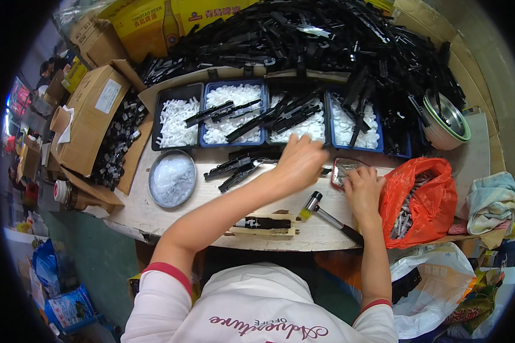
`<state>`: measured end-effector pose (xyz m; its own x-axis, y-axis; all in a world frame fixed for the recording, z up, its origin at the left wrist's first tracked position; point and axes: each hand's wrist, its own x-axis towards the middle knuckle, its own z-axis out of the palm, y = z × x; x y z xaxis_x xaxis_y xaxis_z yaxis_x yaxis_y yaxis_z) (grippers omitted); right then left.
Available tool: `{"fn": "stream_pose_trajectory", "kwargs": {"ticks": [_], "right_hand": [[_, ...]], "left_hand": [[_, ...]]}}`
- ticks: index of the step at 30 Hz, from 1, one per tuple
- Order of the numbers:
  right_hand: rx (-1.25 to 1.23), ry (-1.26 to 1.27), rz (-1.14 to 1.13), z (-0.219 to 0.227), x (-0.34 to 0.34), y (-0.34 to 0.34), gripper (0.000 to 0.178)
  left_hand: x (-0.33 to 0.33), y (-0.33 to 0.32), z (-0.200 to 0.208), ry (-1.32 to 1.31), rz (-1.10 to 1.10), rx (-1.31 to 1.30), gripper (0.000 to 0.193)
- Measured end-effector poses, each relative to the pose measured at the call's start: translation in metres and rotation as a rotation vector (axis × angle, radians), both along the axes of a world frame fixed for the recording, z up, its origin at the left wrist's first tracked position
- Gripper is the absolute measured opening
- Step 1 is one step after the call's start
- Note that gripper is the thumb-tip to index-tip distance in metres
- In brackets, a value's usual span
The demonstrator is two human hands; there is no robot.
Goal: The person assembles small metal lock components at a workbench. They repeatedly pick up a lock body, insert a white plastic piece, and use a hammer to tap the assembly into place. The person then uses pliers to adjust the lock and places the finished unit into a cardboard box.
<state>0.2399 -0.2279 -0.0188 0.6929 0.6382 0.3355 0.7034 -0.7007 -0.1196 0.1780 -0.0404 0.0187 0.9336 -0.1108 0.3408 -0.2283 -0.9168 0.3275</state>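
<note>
My left hand (301,163) is over the front edge of the bins, its fingers curled together. Whatever they hold, if anything, is hidden. My right hand (365,186) rests at a small red tray (336,179) of thin shiny pieces, fingers apart and touching it. Between my arms lies a hammer (333,219) with a metal and yellowish head and a dark handle. In front of me a wooden fixture (294,231) bears a long black part (264,223). Several black plastic strips (234,168) lie beside my left forearm.
Behind the hands stand bins of white plastic pieces (178,123), black strips across some. A heap of black parts (326,40) rises behind them. A round metal dish (172,179) sits left; a red plastic bag (426,211), stacked bowls (446,120) and a cloth (492,203) are right.
</note>
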Motion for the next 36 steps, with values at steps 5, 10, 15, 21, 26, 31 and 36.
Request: {"fn": "stream_pose_trajectory", "kwargs": {"ticks": [5,10,15,21,26,31,36], "right_hand": [[-0.143,0.02,0.033,-0.011,0.013,0.01,0.012],[-0.073,0.078,0.063,-0.01,0.014,0.009,0.012],[0.005,0.099,0.079,-0.012,0.016,0.003,0.014],[-0.163,-0.02,0.065,-0.017,0.018,0.01,0.012],[-0.084,0.037,0.045,-0.006,0.017,0.012,0.013],[-0.118,0.015,0.068,-0.018,0.021,0.021,0.015],[-0.172,0.105,0.068,-0.02,0.016,0.014,0.015]], "left_hand": [[0.096,-0.021,-0.011,-0.008,0.162,0.265,0.01],[0.109,-0.024,-0.009,0.076,0.111,0.362,0.014],[0.112,-0.037,0.0,0.25,0.242,0.38,0.013],[0.118,-0.036,0.007,0.308,0.256,0.155,0.014],[0.114,-0.011,-0.001,0.23,0.241,-0.134,0.015],[0.057,0.008,0.018,0.553,0.079,-1.025,0.01],[-0.024,0.015,0.001,0.563,-0.012,-1.49,0.009]]}}
